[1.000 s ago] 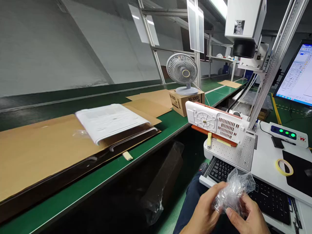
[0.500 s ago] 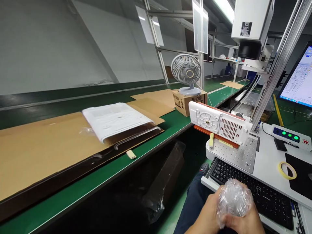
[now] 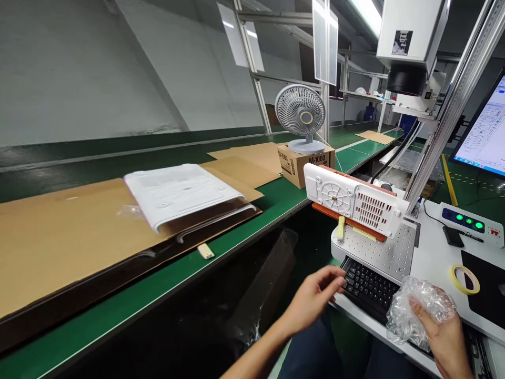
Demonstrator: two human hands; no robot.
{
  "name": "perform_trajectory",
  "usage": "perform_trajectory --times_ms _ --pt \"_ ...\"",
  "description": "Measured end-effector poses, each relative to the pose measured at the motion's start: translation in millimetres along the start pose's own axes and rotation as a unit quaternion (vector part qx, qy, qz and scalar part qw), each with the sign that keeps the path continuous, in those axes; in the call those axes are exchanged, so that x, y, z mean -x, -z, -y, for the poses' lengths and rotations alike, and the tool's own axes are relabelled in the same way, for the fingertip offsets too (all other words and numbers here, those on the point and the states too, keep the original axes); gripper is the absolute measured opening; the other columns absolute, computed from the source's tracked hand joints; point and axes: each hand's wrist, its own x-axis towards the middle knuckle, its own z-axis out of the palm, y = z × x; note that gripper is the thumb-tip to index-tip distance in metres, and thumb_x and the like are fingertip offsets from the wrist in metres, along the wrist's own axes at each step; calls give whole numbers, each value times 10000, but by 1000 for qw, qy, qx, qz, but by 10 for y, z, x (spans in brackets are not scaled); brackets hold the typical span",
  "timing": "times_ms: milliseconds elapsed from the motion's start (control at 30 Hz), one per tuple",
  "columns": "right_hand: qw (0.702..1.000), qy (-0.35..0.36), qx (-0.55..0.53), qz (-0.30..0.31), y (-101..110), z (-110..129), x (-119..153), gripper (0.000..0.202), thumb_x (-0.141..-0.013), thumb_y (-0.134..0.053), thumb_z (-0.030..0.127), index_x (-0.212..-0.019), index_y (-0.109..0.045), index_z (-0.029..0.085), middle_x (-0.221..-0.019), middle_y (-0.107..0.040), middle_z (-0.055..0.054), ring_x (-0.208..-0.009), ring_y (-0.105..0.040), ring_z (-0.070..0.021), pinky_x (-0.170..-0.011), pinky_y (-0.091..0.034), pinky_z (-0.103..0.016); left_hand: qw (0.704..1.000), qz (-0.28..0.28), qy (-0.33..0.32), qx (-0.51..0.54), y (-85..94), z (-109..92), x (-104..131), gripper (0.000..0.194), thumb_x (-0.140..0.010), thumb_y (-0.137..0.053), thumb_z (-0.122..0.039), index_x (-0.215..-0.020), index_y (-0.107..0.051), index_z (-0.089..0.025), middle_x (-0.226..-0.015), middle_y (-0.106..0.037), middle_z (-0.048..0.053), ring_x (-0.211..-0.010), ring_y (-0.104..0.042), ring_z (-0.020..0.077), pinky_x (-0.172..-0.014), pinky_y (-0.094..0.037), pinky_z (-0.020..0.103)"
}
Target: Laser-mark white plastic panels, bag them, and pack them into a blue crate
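Note:
A crumpled bundle of clear plastic film (image 3: 406, 310) is in my right hand (image 3: 444, 326), whose thumb presses on it above the keyboard drawer. My left hand (image 3: 317, 295) holds nothing; its fingers are bent and apart, close to the left end of the black keyboard (image 3: 369, 287). Ahead of both hands, a white plastic panel (image 3: 351, 200) with a round ribbed pattern and a slotted grille stands tilted on an orange-brown support above the perforated metal plate (image 3: 379, 258).
A white machine head (image 3: 410, 37) hangs over the plate. At right are a tape roll (image 3: 464, 279), a button box (image 3: 469, 221) and a monitor (image 3: 483, 129). On the green bench (image 3: 232, 245) at left lie cardboard sheets (image 3: 79, 237) and white panels (image 3: 181, 192). A fan (image 3: 302, 113) stands on a carton (image 3: 303, 163).
My hands, together around the plastic film before, are now apart. The left has let go and moved left and up; the right has carried the film to the right.

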Motion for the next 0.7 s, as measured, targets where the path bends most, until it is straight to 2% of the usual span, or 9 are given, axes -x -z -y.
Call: perform_trajectory --times_ms 67,167,267,333,433,567,700 --pt "1000 1 -2 -15 53 44 -79 796 -663 -1003 629 -1284 -724 216 -1205 -799 -100 -1084 -771 -341 -940 -662 -405 998 -62 -6 7 289 -21 -226 481 -939 -720 -686 -999 -700 -210 -824 -741 49 -748 -698 218 -668 -552 326" --pt "999 19 20 -16 67 106 -192 739 -672 -1002 609 -1233 -747 201 -1157 -806 -103 -1041 -774 -344 -914 -663 -423 988 -149 -28 -21 746 -62 -575 523 -933 -657 -753 -878 -606 -235 -710 -724 30 -649 -681 216 -608 -524 314" --pt "999 35 35 10 -13 190 -313 670 -694 -982 622 -1158 -762 192 -1095 -809 -103 -989 -771 -331 -889 -653 -423 977 -172 -25 -120 1185 -91 -920 655 -935 -523 -859 -741 -571 -236 -674 -727 70 -607 -673 228 -602 -537 336" --pt "998 44 43 23 -117 266 -406 649 -703 -959 651 -1112 -757 190 -1053 -807 -101 -949 -764 -318 -869 -641 -416 969 -169 -7 -180 1442 -98 -1149 737 -913 -468 -917 -721 -618 -221 -785 -781 124 -701 -725 261 -636 -577 357" --pt "996 58 54 36 -317 363 -589 648 -715 -922 688 -1086 -739 190 -1028 -805 -101 -931 -751 -308 -864 -618 -419 957 -182 8 -224 1752 -113 -1494 743 -847 -540 -934 -856 -692 -206 -1035 -819 158 -961 -777 330 -709 -624 381" --pt "994 79 57 40 -585 362 -933 703 -711 -920 696 -1153 -731 183 -1087 -805 -116 -983 -748 -328 -961 -597 -482 940 -221 -2 -259 2052 -181 -1934 737 -745 -749 -841 -1116 -692 -207 -1200 -790 169 -1094 -746 368 -855 -622 436" --pt "993 109 40 25 -832 289 -1290 888 -682 -942 674 -1364 -686 167 -1335 -749 -169 -1198 -714 -370 -1122 -544 -556 927 -256 -15 -274 2275 -231 -2322 987 -727 -847 -753 -1459 -541 -165 -1491 -652 269 -1288 -682 417 -1073 -548 526"
